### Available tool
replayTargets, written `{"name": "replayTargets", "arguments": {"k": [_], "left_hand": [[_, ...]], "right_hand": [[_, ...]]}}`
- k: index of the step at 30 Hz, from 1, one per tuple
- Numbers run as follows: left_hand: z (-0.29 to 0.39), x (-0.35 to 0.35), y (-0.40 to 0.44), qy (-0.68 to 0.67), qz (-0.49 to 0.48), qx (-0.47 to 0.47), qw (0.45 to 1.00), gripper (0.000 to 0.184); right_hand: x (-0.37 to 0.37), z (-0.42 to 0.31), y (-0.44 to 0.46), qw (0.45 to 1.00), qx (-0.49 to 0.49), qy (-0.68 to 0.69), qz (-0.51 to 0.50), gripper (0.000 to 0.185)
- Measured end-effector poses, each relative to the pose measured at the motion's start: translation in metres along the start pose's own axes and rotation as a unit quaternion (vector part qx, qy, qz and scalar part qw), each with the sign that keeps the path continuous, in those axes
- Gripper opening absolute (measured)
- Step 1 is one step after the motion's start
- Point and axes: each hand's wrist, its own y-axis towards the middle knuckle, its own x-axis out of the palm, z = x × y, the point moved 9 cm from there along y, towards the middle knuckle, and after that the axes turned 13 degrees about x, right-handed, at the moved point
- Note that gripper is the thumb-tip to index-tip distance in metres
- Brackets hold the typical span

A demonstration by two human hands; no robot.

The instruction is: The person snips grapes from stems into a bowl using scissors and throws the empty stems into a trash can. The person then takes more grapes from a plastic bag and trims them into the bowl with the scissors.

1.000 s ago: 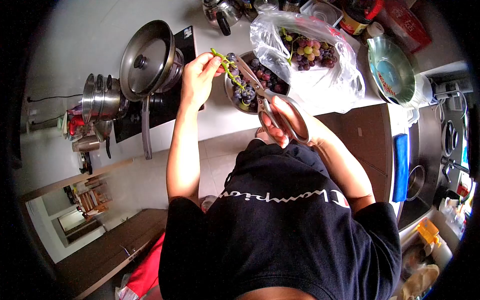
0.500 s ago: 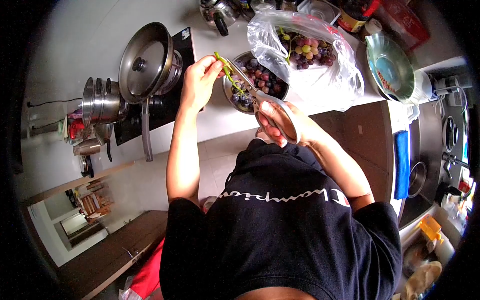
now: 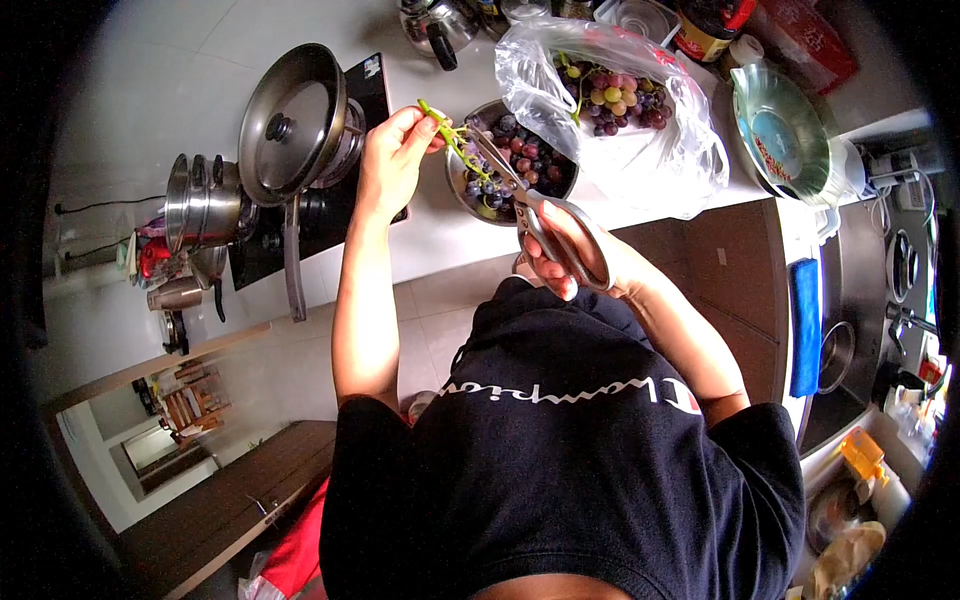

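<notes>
Between thumb and fingers, my left hand pinches the top of a green grape stem, with dark grapes hanging at its lower end over a metal bowl. My right hand is wrapped round the handles of grey scissors, whose blades point up and left, beside the stem. Loose red and dark grapes lie in the bowl. To its right, a clear plastic bag lies open with more grapes inside, red, green and dark.
A lidded pan stands on the black stove at the left, its handle over the counter edge. Steel pots are further left. A kettle is at the back. A green basin stands right of the bag, near the sink.
The scissors have shifted slightly, and their blades look a little apart now, after seeming closer together half a second ago. Fewer grapes hang at the top of the stem than one second ago.
</notes>
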Motion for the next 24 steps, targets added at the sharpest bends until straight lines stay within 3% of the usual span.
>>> {"name": "replayTargets", "arguments": {"k": [19,24], "left_hand": [[-0.003,0.001,-0.004,-0.012,0.004,-0.005,1.000,0.023],[-0.015,-0.004,-0.008,-0.072,0.072,-0.035,0.994,0.019]], "right_hand": [[-0.016,-0.006,0.003,0.995,-0.024,-0.055,0.083,0.044],[0.010,0.009,0.003,0.985,0.005,0.135,-0.107,0.051]]}}
